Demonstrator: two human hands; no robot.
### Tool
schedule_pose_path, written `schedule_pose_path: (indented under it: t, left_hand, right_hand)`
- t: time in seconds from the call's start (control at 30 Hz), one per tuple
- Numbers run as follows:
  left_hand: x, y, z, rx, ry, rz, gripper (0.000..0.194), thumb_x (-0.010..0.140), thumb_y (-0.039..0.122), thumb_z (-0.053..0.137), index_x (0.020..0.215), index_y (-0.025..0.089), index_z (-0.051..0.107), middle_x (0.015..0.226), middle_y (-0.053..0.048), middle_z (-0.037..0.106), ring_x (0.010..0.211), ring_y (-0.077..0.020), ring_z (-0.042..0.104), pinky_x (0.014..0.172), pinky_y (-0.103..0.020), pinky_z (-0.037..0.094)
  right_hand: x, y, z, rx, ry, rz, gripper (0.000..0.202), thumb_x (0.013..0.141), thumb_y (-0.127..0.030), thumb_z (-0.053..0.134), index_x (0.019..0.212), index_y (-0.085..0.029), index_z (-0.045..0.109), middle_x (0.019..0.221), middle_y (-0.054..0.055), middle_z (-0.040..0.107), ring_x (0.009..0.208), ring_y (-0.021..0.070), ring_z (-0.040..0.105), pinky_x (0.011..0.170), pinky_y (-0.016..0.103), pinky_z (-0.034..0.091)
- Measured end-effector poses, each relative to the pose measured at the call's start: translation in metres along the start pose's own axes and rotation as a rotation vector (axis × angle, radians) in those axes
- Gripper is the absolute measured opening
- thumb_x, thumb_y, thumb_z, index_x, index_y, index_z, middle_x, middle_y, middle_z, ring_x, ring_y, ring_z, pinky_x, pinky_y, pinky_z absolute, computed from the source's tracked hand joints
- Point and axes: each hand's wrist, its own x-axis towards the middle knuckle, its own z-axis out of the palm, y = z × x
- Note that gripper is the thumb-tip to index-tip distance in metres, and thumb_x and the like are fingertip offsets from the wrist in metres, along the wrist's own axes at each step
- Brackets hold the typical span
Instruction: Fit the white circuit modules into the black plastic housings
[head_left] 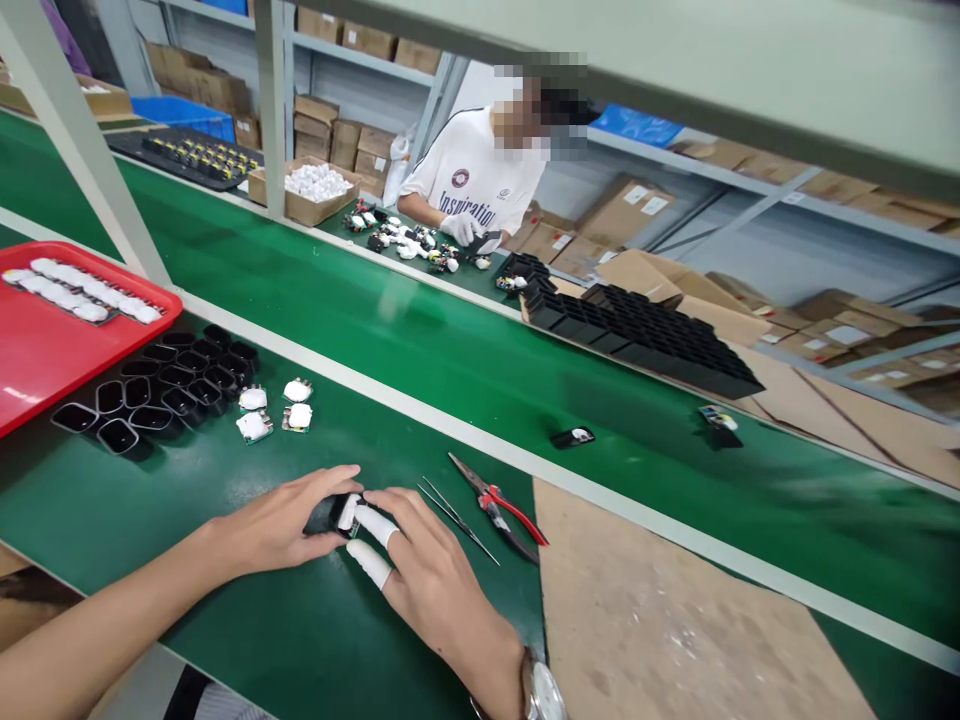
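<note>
My left hand (289, 520) holds a small black plastic housing (321, 516) between thumb and fingers, low over the green bench. At the housing's open end sits a small circuit board (349, 514) topped with a white pad. My right hand (427, 560), with white finger cots on two fingers, grips this board; how far it is inside the housing is partly hidden by the fingers. Beyond my hands lie several loose circuit boards (253, 427) with white tops. Rows of empty black housings (154, 418) stand to their left.
Tweezers (459, 522) and red-handled pliers (501, 508) lie right of my hands, beside a brown cardboard sheet (660, 600). A red tray (67, 350) holds more white-topped boards. Across the green conveyor belt (450, 345), a gloved person (480, 180) handles parts. A black housing (573, 437) lies on the belt.
</note>
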Motion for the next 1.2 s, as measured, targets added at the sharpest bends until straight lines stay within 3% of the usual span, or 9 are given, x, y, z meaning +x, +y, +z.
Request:
schedule_pose_path:
  t: [0.17,0.37,0.57,0.7,0.8,0.87,0.93,1.03,1.2]
  left_hand:
    - [0.001,0.007,0.001,-0.065,-0.083,-0.071,0.079,0.095,0.02,0.062,0.162,0.037,0.022,0.157,-0.005,0.057,0.14,-0.0261,0.06,0.112,-0.042,0.053]
    - [-0.002,0.001,0.007,0.016,0.048,0.012,0.05,0.094,0.017,0.06,0.141,0.027,0.045,0.135,-0.007,0.069,0.119,-0.0238,0.072,0.101,-0.038,0.059]
    - [0.0,-0.005,0.01,0.017,0.113,0.084,0.033,0.095,0.019,0.062,0.125,0.027,0.051,0.127,-0.006,0.072,0.116,-0.0225,0.072,0.102,-0.041,0.059]
    - [0.005,-0.003,0.007,-0.013,0.091,0.055,0.046,0.094,0.019,0.066,0.136,0.027,0.049,0.133,-0.007,0.07,0.119,-0.0227,0.071,0.104,-0.042,0.058]
    - [0.009,0.002,0.001,-0.036,-0.007,0.038,0.072,0.092,0.02,0.072,0.156,0.031,0.04,0.15,-0.009,0.061,0.129,-0.0249,0.066,0.107,-0.043,0.056]
    - [0.011,0.004,-0.003,-0.047,-0.086,0.058,0.078,0.09,0.023,0.078,0.158,0.034,0.042,0.15,-0.009,0.06,0.13,-0.0266,0.065,0.107,-0.044,0.056]
    - [0.013,0.003,-0.003,-0.064,-0.113,0.08,0.072,0.089,0.027,0.082,0.153,0.034,0.051,0.141,-0.008,0.066,0.123,-0.0267,0.068,0.104,-0.043,0.057]
    - [0.013,0.001,0.003,-0.066,-0.026,0.12,0.062,0.088,0.033,0.085,0.144,0.027,0.059,0.128,-0.01,0.07,0.114,-0.0265,0.07,0.099,-0.042,0.059]
    - [0.008,-0.003,0.011,0.048,0.05,0.193,0.051,0.098,0.025,0.072,0.146,0.028,0.054,0.128,-0.011,0.061,0.113,-0.0247,0.066,0.098,-0.039,0.059]
  right_hand:
    - [-0.003,0.002,0.01,0.029,0.017,0.033,0.022,0.101,-0.018,0.063,0.123,-0.017,0.063,0.139,0.017,0.062,0.131,0.0322,0.059,0.106,0.053,0.06]
    - [-0.01,0.008,0.018,0.064,0.064,0.034,0.036,0.098,-0.005,0.056,0.132,-0.017,0.06,0.129,0.016,0.066,0.116,0.028,0.066,0.094,0.047,0.065]
    - [-0.017,0.005,0.02,0.012,0.072,0.013,0.031,0.092,0.001,0.05,0.112,-0.017,0.065,0.13,0.017,0.063,0.118,0.0303,0.062,0.093,0.049,0.063]
    - [-0.017,0.008,0.022,0.035,0.055,0.045,0.028,0.094,-0.002,0.053,0.113,-0.018,0.065,0.128,0.016,0.065,0.117,0.0304,0.064,0.093,0.05,0.063]
    - [-0.021,0.013,0.029,0.186,0.144,0.075,0.036,0.097,-0.001,0.051,0.126,-0.02,0.062,0.132,0.014,0.065,0.119,0.026,0.065,0.094,0.044,0.063]
    - [-0.024,0.015,0.031,0.292,0.207,0.099,0.042,0.099,-0.001,0.049,0.134,-0.022,0.059,0.133,0.013,0.065,0.12,0.0227,0.066,0.096,0.039,0.063]
    - [-0.025,0.013,0.029,0.353,0.215,0.136,0.042,0.102,-0.004,0.048,0.137,-0.024,0.058,0.131,0.012,0.065,0.118,0.0206,0.068,0.096,0.036,0.063]
    - [-0.024,0.006,0.02,0.359,0.138,0.2,0.04,0.103,-0.012,0.053,0.141,-0.025,0.056,0.132,0.012,0.065,0.116,0.0224,0.069,0.096,0.038,0.063]
    - [-0.025,-0.004,0.013,0.315,0.061,0.274,0.037,0.103,-0.024,0.06,0.14,-0.023,0.055,0.135,0.014,0.063,0.114,0.0253,0.07,0.095,0.042,0.065]
